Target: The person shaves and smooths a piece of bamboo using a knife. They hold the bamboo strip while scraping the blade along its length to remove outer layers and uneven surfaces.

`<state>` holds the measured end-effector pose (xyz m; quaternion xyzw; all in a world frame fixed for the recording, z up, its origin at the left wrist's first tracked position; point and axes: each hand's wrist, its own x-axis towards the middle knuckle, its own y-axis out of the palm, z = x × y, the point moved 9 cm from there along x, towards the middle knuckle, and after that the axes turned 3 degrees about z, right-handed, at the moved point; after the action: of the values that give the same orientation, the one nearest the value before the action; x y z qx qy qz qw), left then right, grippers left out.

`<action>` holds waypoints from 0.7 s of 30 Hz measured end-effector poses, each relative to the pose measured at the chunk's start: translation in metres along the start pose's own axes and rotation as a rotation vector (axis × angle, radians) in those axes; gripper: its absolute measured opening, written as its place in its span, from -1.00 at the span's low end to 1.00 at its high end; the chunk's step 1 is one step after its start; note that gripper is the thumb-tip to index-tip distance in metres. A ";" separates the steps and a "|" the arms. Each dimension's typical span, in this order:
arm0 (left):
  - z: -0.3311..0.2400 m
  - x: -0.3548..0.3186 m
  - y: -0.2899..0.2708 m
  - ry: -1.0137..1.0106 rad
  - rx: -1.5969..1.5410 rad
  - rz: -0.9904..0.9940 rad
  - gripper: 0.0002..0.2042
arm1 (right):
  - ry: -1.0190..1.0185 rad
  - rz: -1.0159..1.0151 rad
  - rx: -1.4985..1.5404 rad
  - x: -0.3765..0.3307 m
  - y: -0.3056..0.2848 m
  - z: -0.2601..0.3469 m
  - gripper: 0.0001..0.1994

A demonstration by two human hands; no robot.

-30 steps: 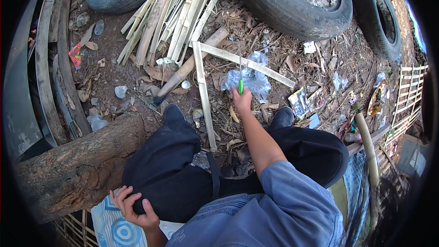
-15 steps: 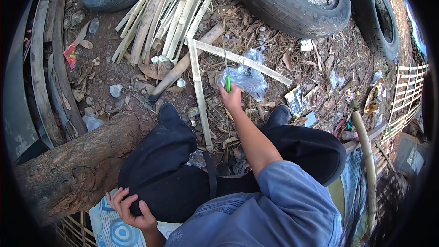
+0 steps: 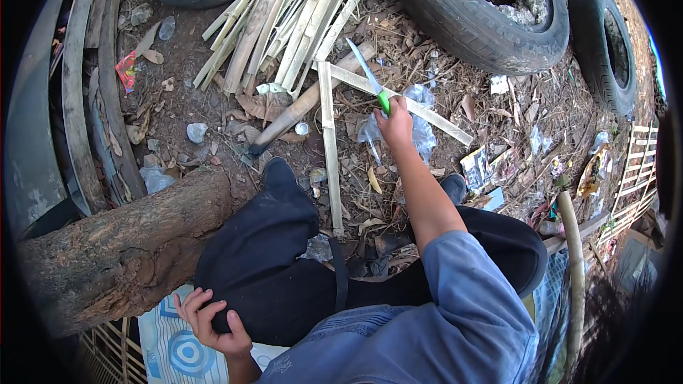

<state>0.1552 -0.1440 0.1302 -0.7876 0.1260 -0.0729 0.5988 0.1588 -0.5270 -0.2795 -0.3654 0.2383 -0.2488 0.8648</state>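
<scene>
A knife (image 3: 367,70) with a green handle is in my right hand (image 3: 395,126), its blade pointing away and to the left. Beneath the knife lies a crumpled clear plastic bag (image 3: 422,135) on the ground. A flat bamboo strip (image 3: 447,126) passes over the bag, and its left end meets a second strip (image 3: 329,144) that runs toward me between my feet. My left hand (image 3: 213,321) rests by my left knee, fingers apart and curved, holding nothing. Further off, a pile of split bamboo strips (image 3: 313,25) lies partly over a round bamboo pole (image 3: 299,110).
A thick log (image 3: 128,242) lies at my left, near long weathered boards (image 3: 75,92). Old tyres (image 3: 491,50) stand at the far side. A stick (image 3: 573,270) and a bamboo lattice (image 3: 637,178) are at the right. Litter and dry leaves cover the soil.
The knife has turned so its blade side shows, and my right hand has shifted slightly right. The whole view has moved a little. My left hand keeps its pose by the knee.
</scene>
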 end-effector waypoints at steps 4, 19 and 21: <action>-0.002 0.001 0.000 0.027 0.025 0.014 -0.73 | -0.011 0.002 -0.089 0.009 0.003 -0.002 -0.63; 0.002 0.002 0.001 0.019 0.014 0.006 -0.78 | -0.015 -0.206 -0.039 0.010 -0.030 -0.017 -0.76; 0.002 0.002 0.001 0.004 -0.005 -0.004 -0.85 | 0.064 -0.336 0.009 0.008 -0.056 -0.029 -0.74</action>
<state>0.1573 -0.1423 0.1288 -0.7893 0.1259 -0.0750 0.5963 0.1336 -0.5806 -0.2571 -0.3879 0.2000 -0.4027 0.8046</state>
